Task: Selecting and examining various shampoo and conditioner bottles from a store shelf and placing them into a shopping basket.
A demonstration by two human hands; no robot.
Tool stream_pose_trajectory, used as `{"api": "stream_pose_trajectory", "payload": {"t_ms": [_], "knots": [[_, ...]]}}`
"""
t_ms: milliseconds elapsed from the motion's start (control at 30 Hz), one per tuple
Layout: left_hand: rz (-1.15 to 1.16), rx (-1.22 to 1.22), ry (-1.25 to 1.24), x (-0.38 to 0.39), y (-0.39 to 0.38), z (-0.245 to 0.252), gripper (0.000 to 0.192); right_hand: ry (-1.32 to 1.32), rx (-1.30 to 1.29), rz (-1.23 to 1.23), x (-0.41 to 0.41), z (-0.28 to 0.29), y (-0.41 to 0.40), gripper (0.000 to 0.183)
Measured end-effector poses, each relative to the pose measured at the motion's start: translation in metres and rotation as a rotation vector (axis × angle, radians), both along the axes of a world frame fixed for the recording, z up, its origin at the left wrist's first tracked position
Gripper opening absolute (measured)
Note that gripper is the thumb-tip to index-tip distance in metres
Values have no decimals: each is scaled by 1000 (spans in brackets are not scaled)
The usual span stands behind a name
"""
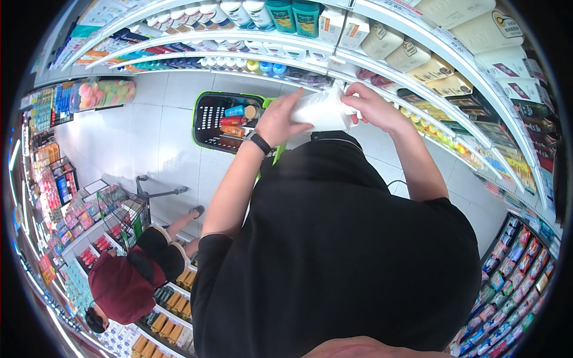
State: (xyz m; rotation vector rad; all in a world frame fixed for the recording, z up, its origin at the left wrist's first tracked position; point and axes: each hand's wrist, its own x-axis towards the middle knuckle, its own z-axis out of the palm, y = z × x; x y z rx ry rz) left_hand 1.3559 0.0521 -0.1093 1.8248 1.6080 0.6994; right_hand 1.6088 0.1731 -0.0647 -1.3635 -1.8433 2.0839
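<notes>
A large white bottle (320,111), which looks like a pump bottle, is tilted between my hands in front of my body. My left hand (282,115), with a dark band at the wrist, grips its body. The fingers of my right hand (362,105) close around its narrow pump end. Just left of my left hand, a black shopping basket (210,145) with a bright green rim holds several bottles, among them a blue bottle (234,111), a red bottle (233,121) and an orange bottle (232,130).
Shop shelves (250,35) full of bottles and boxes curve across the front and right. At the lower left, a person in a dark red top (123,286) is beside a wire shopping cart (125,215). A rack of small packets (515,277) stands at the lower right.
</notes>
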Motion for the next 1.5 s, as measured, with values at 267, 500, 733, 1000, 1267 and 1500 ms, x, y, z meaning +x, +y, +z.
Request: {"api": "stream_pose_trajectory", "payload": {"t_ms": [267, 500, 733, 1000, 1267, 1500], "knots": [[510, -772, -377, -34, -91, -144, 64, -189, 87, -547, 46, -130, 12, 46], [559, -807, -616, -36, -173, -217, 40, -197, 55, -867, 27, -242, 46, 39], [541, -842, -592, -30, -146, -178, 29, -375, 151, -1148, 24, -352, 79, 50], [674, -783, -1057, -37, -199, -184, 31, -346, 95, -1031, -27, -278, 84, 53], [710, -800, -1062, -36, -200, -163, 31, -304, 265, -1119, -21, -347, 121, 54], [774, -768, -1038, -44, -220, -174, 30, -205, 196, -1143, -32, -343, 134, 57]]}}
